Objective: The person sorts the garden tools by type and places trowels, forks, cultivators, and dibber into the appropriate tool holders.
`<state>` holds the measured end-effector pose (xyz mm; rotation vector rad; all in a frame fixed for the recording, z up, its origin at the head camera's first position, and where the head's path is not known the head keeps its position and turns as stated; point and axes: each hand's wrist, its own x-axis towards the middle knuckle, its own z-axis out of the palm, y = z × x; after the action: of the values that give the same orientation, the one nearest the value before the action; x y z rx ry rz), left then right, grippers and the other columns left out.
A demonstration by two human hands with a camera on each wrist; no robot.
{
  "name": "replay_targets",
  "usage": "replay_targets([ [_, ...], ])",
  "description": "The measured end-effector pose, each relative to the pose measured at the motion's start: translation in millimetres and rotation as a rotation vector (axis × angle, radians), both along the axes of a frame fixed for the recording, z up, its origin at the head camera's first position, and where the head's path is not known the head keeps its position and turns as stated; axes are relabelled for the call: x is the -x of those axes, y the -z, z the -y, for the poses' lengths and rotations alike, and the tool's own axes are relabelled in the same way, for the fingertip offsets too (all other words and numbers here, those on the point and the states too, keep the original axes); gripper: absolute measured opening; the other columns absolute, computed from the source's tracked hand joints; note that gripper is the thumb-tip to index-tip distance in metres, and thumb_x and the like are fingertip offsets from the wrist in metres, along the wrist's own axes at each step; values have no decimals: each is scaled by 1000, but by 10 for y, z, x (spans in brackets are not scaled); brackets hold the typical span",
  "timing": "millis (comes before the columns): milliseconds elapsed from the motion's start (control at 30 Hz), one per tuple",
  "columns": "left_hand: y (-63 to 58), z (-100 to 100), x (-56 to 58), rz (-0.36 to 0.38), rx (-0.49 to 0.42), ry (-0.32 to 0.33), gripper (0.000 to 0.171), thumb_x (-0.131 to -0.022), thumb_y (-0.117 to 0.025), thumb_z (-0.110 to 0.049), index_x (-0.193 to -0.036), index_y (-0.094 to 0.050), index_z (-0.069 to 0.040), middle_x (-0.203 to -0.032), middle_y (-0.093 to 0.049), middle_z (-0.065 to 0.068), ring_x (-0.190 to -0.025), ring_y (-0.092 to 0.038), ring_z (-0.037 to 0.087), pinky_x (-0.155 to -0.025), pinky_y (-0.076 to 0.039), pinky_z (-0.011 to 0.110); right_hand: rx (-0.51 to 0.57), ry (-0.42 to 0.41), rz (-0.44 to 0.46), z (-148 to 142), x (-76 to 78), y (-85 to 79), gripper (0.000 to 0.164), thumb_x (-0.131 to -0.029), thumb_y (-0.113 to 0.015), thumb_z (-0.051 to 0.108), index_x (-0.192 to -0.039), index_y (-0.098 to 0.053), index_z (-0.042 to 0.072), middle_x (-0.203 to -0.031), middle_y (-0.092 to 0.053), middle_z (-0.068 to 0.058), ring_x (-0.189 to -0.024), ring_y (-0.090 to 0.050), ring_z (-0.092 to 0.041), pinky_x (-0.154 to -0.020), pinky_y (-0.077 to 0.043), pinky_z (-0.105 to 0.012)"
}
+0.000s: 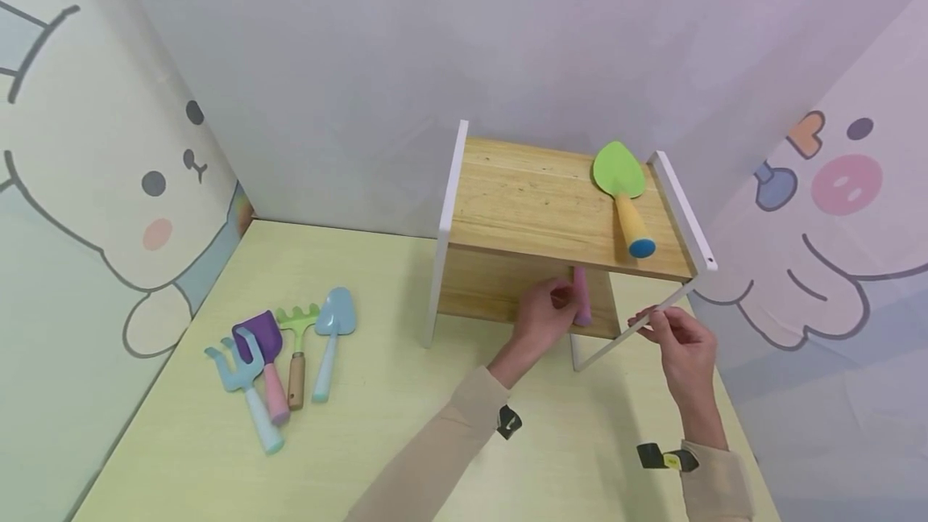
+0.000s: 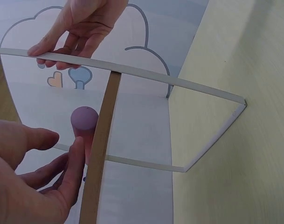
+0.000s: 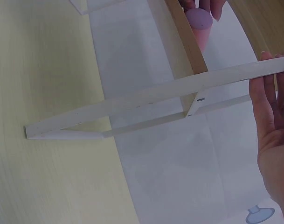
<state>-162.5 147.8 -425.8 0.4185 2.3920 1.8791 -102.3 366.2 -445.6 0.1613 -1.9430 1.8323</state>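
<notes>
trowel (image 1: 619,176) atop the shelf (image 1: 522,192), another handle (image 1: 582,296) below — four tools (image 1: 296,381) to its left

Soft, diffuse light leaves the head view bright; faint shadows cross the pale yellow wood-grain worktop (image 1: 391,361) around 5 o'clock. Both wrist views are dimmer and greyer, shaded at 2 o'clock in the left, 10 o'clock in the right. In the left one, wide-angle distortion bows the flat white shelf-frame bar (image 2: 207,90).

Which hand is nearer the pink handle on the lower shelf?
Left. The left hand is right beside the pink handle; the right hand is farther off to its right, holding the white side frame.
</notes>
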Motion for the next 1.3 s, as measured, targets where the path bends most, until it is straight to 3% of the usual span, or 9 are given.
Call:
replay_targets([
  [333, -44, 118, -66, -53, -79, 47, 19, -100, -67, -11, -112, -73, 3, -101, -74, 12, -86, -70, 14, -75, -55, 15, -3, 0, -7, -7, -2, 10, 15, -102, -54, -9, -104, -61, -22, -94, -76, -3, -86, -76, -13, -79, -60, -27],
  [767, 8, 309, -174, -11, -123, 78, 18, -99, -65, -12, -108, -75, 0, -98, -75, 5, -85, -68, 8, -78, -56, 19, 8, 9, -15, 16, -8, 13, 14, -101, -54, -11, -103, -60, -23, -94, -76, -2, -85, -76, -13, -79, -60, -27],
  [1067, 21, 448, -259, -38, -165, 100, 17, -99, -67, -9, -105, -75, 4, -95, -76, 11, -84, -71, 15, -76, -58, 21, 13, 1, -23, 7, -10, 26, 14, -101, -54, -10, -104, -61, -22, -94, -76, -2, -86, -76, -13, -79, -60, -27],
  [1300, 48, 564, -322, -95, -139, 95, 17, -99, -67, -10, -106, -76, 3, -94, -76, 10, -84, -72, 19, -75, -58, 22, 18, 9, -21, 12, -4, 33, 13, -101, -54, -11, -103, -61, -22, -94, -76, -3, -85, -76, -13, -78, -60, -27],
])
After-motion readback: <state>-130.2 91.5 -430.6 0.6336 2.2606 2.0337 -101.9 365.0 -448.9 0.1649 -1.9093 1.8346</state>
